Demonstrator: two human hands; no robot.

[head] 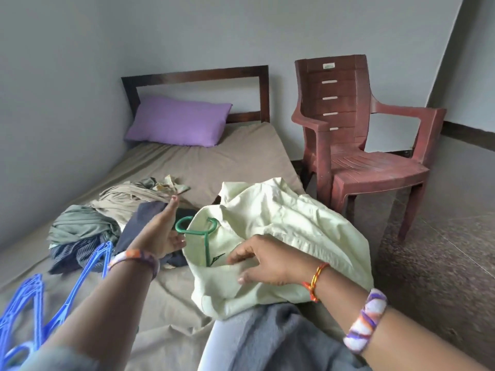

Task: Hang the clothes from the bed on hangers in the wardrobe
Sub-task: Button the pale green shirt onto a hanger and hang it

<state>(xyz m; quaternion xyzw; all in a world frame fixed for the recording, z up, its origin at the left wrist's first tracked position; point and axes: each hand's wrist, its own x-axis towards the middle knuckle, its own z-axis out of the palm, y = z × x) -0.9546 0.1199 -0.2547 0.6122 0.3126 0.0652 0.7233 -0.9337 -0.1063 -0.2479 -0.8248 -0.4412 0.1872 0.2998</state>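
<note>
clothes [112, 210] on bed [187, 162], chair [361, 145] rt

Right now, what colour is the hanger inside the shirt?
Green: the hanger pokes out of the pale yellow-green shirt. Head view.
</note>
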